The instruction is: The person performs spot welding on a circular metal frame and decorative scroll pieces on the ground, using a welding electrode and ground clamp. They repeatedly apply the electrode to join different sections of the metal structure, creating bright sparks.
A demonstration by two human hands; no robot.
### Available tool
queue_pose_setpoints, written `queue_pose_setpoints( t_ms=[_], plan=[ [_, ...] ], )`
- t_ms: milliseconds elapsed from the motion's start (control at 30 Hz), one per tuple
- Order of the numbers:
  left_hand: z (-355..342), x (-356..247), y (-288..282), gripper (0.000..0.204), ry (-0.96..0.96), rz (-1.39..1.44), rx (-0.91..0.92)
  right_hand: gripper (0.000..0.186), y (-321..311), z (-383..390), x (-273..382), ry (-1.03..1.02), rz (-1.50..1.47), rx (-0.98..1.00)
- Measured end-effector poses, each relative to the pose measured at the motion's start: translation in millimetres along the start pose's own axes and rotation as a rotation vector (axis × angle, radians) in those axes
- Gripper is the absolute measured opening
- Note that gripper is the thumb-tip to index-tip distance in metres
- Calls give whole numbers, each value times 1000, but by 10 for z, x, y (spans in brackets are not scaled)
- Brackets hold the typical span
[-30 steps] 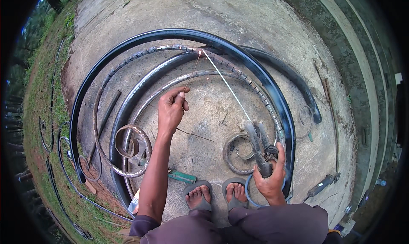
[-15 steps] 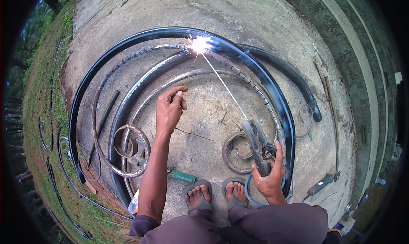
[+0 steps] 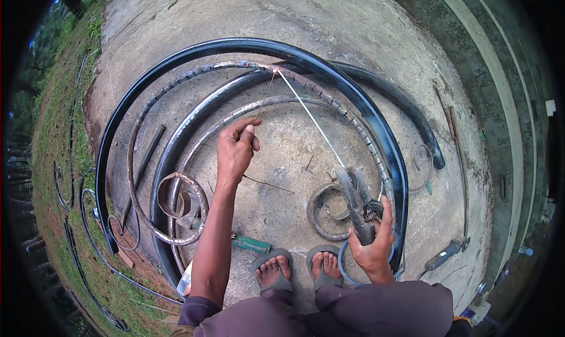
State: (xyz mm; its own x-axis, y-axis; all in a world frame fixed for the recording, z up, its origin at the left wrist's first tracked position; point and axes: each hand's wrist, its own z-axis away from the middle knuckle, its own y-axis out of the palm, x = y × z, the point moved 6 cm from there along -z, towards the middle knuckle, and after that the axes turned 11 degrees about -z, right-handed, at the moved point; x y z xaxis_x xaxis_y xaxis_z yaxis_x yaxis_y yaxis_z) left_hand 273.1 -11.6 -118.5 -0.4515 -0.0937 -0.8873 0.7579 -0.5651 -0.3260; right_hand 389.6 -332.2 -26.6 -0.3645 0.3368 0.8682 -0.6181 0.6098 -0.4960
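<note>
Diagonally, pale rod (image 3: 311, 119) points up-left from dark holder (image 3: 354, 202).

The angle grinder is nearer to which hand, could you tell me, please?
Right. The right hand, gripping the electrode holder, is left of the angle grinder; the left hand, holding a thin rod, is farther, to its upper left.

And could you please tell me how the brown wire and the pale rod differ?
The brown wire is thinner than the pale rod. The left hand pinches the wire; a holder in the right hand grips the rod. Both point toward one glowing spot.
</note>
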Motion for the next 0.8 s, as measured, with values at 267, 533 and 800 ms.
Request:
queue_pose_setpoints(
  t_ms=[267, 533, 800],
  plan=[
    [-2, 11, -5, 25, -2, -30, -2, 94, 7, -5, -44, 23, -31, 19],
    [-3, 7, 11, 25, -9, 3, 8, 95, 18, -37, -1, 0, -2, 17],
    [31, -36, -18, 25, -96, -8, -6, 95, -6, 21, -51, 52, 9, 36]
  ],
)
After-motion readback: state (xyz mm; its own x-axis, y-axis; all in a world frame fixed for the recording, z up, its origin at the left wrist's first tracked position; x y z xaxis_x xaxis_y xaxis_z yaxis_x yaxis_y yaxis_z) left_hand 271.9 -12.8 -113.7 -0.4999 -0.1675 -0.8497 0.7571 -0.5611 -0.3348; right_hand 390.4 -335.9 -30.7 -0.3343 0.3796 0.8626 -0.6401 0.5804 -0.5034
